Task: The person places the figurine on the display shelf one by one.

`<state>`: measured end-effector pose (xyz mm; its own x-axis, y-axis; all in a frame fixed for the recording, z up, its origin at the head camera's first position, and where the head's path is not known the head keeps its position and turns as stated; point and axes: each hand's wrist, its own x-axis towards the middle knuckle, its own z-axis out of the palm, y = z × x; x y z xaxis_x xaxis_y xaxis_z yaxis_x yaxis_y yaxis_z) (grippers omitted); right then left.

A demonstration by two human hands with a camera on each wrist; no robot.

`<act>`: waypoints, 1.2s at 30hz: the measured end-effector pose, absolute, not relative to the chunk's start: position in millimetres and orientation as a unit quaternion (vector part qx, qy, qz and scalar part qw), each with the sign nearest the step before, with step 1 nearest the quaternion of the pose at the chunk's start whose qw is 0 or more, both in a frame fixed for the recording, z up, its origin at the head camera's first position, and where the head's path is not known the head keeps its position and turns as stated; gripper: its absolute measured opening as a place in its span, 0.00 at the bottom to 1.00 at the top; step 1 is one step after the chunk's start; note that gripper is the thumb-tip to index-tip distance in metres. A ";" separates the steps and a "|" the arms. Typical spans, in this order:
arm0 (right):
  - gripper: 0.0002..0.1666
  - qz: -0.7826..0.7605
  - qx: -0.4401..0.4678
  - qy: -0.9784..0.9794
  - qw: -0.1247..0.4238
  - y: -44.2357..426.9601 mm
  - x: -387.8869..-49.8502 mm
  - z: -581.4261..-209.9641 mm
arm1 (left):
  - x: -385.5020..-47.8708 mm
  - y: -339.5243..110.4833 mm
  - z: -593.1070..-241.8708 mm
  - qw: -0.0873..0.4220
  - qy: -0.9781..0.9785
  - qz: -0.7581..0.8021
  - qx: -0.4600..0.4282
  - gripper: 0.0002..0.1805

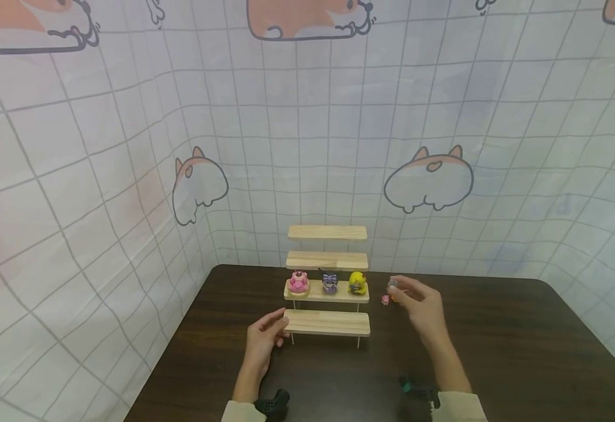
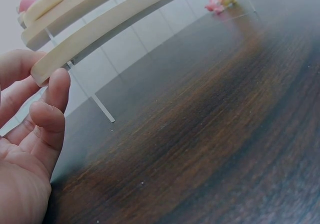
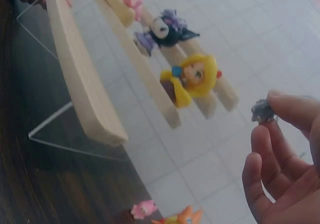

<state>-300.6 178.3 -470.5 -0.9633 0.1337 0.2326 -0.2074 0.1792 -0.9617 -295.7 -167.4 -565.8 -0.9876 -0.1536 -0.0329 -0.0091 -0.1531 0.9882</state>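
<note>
A wooden tiered display stand (image 1: 328,323) with clear legs stands on the table. At the left end of its lowest board, my left hand (image 1: 261,343) pinches the edge between thumb and fingers. To the right of the stand, my right hand (image 1: 426,308) holds a tiny grey figurine (image 3: 262,110) by thumb and fingertips, raised off the table. On the second board from the bottom sit a pink figurine (image 1: 298,283), a purple-and-black figurine (image 1: 330,284) and a yellow-haired figurine (image 1: 357,284).
A tiny pink figurine (image 3: 143,209) and an orange figurine (image 3: 184,217) stand on the dark wooden table (image 1: 497,328), right of the stand and below my right hand. The upper two boards (image 1: 327,232) bear nothing visible. Behind hangs a white gridded curtain (image 1: 307,135).
</note>
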 end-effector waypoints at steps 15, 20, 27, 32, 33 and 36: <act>0.19 0.621 0.098 -0.766 0.133 144.7 -294.1 -467.1 | -296.7 -168.2 -566.7 0.050 -0.646 -0.759 0.061 0.23; 0.18 0.633 0.125 -0.754 0.124 129.3 -291.4 -467.9 | -297.3 -168.2 -567.1 0.050 -0.645 -0.760 0.060 0.22; 0.16 0.636 0.131 -0.752 0.111 105.6 -289.6 -476.4 | -297.3 -167.9 -567.1 0.046 -0.643 -0.762 0.060 0.23; 0.14 0.634 0.126 -0.755 0.109 86.5 -286.5 -487.3 | -297.3 -168.1 -567.3 0.046 -0.641 -0.763 0.061 0.22; 0.14 0.634 0.126 -0.755 0.109 82.1 -283.6 -485.8 | -297.4 -168.2 -567.5 0.046 -0.641 -0.764 0.060 0.22; 0.12 0.631 0.127 -0.757 0.112 72.0 -282.5 -490.4 | -297.7 -168.3 -567.7 0.047 -0.641 -0.764 0.060 0.22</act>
<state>-282.5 72.0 -490.4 -0.9426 -0.0499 0.3301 -0.3337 0.1718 -0.9269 -297.7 -168.3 -567.7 -0.9886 -0.1475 -0.0314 -0.0051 -0.1750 0.9846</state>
